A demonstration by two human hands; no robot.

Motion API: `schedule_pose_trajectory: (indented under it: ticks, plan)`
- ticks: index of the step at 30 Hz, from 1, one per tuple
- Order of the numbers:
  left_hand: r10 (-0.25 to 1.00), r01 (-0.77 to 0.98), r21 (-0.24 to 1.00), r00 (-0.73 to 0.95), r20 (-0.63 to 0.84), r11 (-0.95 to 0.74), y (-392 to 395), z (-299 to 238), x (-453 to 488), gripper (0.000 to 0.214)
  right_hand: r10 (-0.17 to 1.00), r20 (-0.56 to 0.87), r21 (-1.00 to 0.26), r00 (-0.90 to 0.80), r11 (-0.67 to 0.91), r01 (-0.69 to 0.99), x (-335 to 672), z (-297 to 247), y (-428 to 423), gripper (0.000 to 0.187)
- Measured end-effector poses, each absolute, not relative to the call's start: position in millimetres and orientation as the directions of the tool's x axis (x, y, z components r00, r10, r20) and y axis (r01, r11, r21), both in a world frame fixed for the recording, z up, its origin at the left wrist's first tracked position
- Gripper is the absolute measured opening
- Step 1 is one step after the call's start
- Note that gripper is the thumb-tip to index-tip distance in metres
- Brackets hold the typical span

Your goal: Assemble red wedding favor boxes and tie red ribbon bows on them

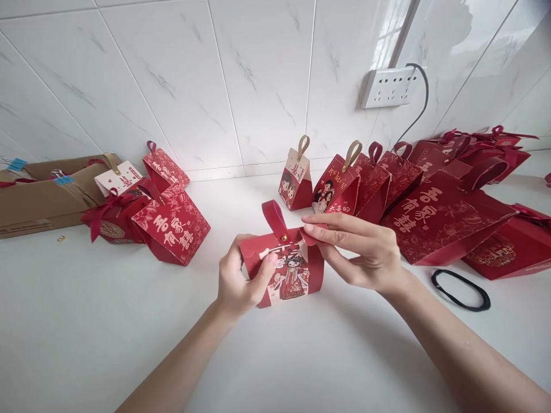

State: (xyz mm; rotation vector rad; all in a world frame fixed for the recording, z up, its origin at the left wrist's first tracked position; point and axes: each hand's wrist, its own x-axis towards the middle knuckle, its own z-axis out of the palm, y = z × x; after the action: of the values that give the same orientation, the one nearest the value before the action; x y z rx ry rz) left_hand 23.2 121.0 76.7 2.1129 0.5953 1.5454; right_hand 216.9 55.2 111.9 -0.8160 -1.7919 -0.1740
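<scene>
Cardboard box (38,195): lay open at the far left of the white counter (129,344), against the tiled wall, with blue clips on its rim.
Left pile (148,215): red printed boxes and one white tag were heaped just right of the cardboard box, some tipped on their sides.
Left hand (241,281): gripped the left end of the red gift box (293,272), thumb across the front face and fingers curled behind it.
Red gift box: sat near the middle of the counter, between both hands, tilted a little. It had a picture panel of a costumed pair on its front and a red loop handle (274,219) standing up from the top.
Right hand (365,252): reached in from the right, thumb and forefinger closed on the top flap (310,235) at the box's upper right corner, the other fingers stretched out.
Back row (340,183): small upright boxes with tan and red loops stood near the wall, behind the hands.
Large red bag (439,221): lay slanted right of that row, with more red bags beyond it.
Black band (460,289): lay flat on the counter, just right of the right wrist.
Wall socket (390,87): was fixed to the tiles at the upper right, a grey cable plugged in.
</scene>
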Motion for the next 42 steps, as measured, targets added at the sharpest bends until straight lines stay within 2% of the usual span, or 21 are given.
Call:
schedule_pose_trajectory:
  ticks: [2, 7, 10, 15, 25, 31, 38, 42]
  plan:
    - [0.581, 0.082, 0.583, 0.277, 0.765, -0.808, 121.3, 76.8, 23.5, 0.010, 0.468, 0.874, -0.319, -0.132, 0.757, 0.570, 215.0, 114.4, 53.7, 0.034]
    - [0.557, 0.076, 0.562, 0.294, 0.777, -0.824, 122.1, 76.7, 23.6, 0.009, 0.687, 0.717, -0.655, 0.115, 0.608, 0.449, 209.5, 116.1, 53.8, 0.022]
    - [0.558, 0.075, 0.563, 0.295, 0.776, -0.823, 122.2, 76.3, 23.1, 0.009, 0.745, 0.652, -0.729, 0.143, 0.563, 0.389, 209.5, 114.8, 54.6, 0.020]
    - [0.565, 0.079, 0.569, 0.287, 0.773, -0.819, 122.1, 76.0, 23.1, 0.010, 0.774, 0.626, -0.739, 0.096, 0.550, 0.390, 211.7, 114.6, 54.7, 0.009]
    - [0.581, 0.100, 0.580, 0.291, 0.760, -0.809, 119.6, 77.4, 23.5, 0.009, 0.801, 0.587, -0.781, 0.114, 0.524, 0.339, 206.3, 113.6, 55.4, 0.001]
    - [0.582, 0.108, 0.578, 0.289, 0.760, -0.809, 120.2, 77.6, 23.7, 0.009, 0.800, 0.587, -0.788, 0.125, 0.529, 0.314, 203.5, 112.3, 57.1, 0.003]
    - [0.598, 0.048, 0.605, 0.233, 0.767, -0.794, 111.6, 78.1, 29.4, 0.008, 0.709, 0.696, -0.657, 0.111, 0.567, 0.496, 196.5, 110.0, 54.2, 0.003]
    - [0.591, 0.028, 0.602, 0.237, 0.771, -0.798, 115.1, 80.2, 26.7, 0.009, 0.691, 0.710, -0.648, 0.136, 0.566, 0.509, 194.9, 109.6, 53.6, 0.007]
